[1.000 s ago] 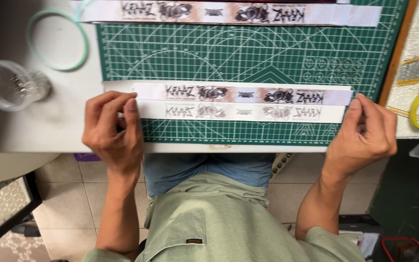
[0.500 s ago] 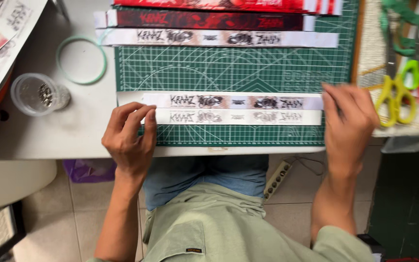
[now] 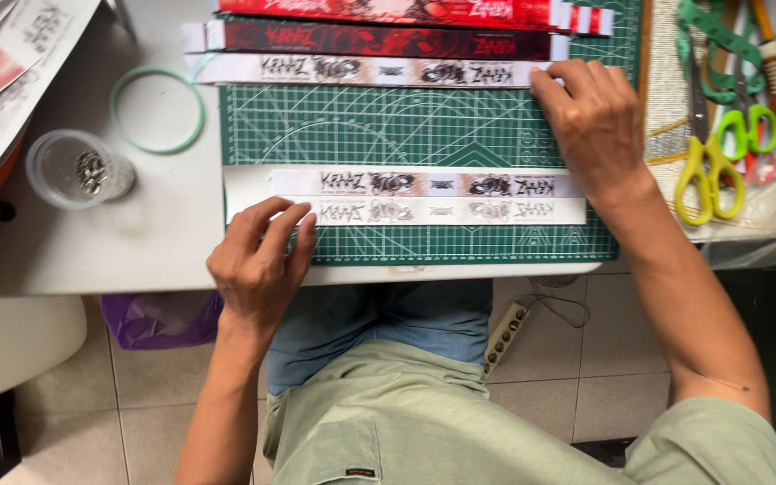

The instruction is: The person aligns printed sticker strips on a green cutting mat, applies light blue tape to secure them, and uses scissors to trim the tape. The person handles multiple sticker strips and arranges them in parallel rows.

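Your left hand [image 3: 258,260] rests flat, fingers spread and clamped on nothing, with its fingertips [image 3: 294,220] pressing the left end of the near paper strip [image 3: 446,211]. That strip lies across the lower part of the green cutting mat [image 3: 406,126], long, narrow and white, with grey lettering. Touching it just above lies a second strip [image 3: 424,185], same shape, with darker black print and brownish patches.

Your right hand [image 3: 599,121] lies palm down further up the mat, fingers loosely together, its fingertips on the right end of a third pale strip [image 3: 361,71]; whether it pinches the paper you cannot tell.

Strips counted: five. Two near, one pale under your right hand, one dark red strip [image 3: 379,40] just above it, one bright red strip [image 3: 406,11] at the top edge, cut off by the frame.

The mat is green with a white printed grid and curved lines, set on a pale grey worktop [image 3: 119,242].

Left of the mat: one thin green ring [image 3: 156,110] lying flat, and one clear round plastic cup [image 3: 74,168] with small metal pieces inside. Printed paper sheets [image 3: 11,54], white and red, lie at the far left corner.

Right of the mat: scissors with yellow handles [image 3: 709,175] and scissors with green handles [image 3: 747,126], two pairs counted, among other tools too crowded to tell apart.
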The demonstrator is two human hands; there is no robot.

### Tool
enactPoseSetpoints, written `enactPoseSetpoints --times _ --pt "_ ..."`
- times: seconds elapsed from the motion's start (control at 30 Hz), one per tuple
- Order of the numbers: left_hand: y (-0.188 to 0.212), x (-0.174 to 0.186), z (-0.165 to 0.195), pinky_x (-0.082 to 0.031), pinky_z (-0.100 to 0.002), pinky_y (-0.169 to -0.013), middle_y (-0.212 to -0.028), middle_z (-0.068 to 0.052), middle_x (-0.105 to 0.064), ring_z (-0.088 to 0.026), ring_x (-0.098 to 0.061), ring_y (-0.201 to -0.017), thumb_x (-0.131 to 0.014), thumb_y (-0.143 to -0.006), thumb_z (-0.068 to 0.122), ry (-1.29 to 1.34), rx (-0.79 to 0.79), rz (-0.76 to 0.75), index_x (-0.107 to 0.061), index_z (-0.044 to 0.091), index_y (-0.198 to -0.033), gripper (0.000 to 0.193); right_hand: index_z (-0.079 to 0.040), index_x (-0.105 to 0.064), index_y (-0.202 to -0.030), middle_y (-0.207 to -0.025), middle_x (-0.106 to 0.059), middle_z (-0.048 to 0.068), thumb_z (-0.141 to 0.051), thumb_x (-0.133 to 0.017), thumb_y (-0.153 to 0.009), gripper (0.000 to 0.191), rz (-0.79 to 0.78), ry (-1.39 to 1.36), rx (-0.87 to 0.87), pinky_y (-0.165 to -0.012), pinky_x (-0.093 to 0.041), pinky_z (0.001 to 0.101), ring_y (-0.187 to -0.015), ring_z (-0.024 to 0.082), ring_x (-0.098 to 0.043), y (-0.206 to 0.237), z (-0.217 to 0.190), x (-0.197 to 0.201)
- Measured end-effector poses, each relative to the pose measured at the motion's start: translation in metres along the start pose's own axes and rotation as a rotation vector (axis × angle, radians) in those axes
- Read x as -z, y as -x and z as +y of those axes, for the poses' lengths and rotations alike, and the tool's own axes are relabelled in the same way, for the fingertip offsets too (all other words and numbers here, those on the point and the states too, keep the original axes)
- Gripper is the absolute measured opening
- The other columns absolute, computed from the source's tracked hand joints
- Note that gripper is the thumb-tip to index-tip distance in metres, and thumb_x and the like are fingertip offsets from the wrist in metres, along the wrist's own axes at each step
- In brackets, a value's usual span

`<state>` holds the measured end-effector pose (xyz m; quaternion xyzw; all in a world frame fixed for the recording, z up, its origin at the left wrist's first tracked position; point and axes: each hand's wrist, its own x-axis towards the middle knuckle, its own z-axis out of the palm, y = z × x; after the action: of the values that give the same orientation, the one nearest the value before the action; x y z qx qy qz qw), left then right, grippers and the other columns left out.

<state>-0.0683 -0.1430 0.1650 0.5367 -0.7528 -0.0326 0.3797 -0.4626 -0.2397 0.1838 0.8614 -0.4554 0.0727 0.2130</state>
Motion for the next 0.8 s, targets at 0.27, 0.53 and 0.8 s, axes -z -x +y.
enactPoseSetpoints --times 0.27,0.53,0.8 --pt "-0.001 0.002 -0.005 -0.054 -0.029 -0.063 -0.100 -0.002 -0.071 -0.017 -0.068 -0.082 -0.080 -0.098 0.015 0.008 0.015 -0.005 -0.076 0.011 -0.105 0.009 -0.007 -0.071 -0.093 -0.093 -0.072 0.003 0.003 -0.065 -0.095 0.012 0.064 0.120 0.147 -0.071 -0.043 0.0255 -0.078 0.010 -0.067 0.000 0.021 -0.032" --pt "-0.003 -0.001 -0.005 -0.054 -0.029 -0.062 -0.099 -0.002 -0.071 -0.017 -0.069 -0.082 -0.080 -0.098 0.017 -0.007 0.028 -0.010 -0.076 0.011 -0.104 0.009 -0.006 -0.070 -0.089 -0.093 -0.073 0.004 0.002 -0.072 -0.096 0.011 0.038 0.029 0.176 -0.074 -0.048 0.0263 -0.080 0.013 -0.070 -0.017 0.015 -0.005" --pt "-0.004 -0.002 -0.003 -0.055 -0.029 -0.064 -0.100 -0.003 -0.071 -0.018 -0.069 -0.082 -0.079 -0.098 0.016 0.010 0.009 -0.006 -0.076 0.010 -0.104 0.010 -0.008 -0.077 -0.103 -0.101 -0.075 0.006 -0.013 -0.077 -0.103 0.005 -0.142 -0.318 -0.001 -0.082 -0.060 0.0276 -0.088 0.019 -0.073 -0.028 0.022 0.018"
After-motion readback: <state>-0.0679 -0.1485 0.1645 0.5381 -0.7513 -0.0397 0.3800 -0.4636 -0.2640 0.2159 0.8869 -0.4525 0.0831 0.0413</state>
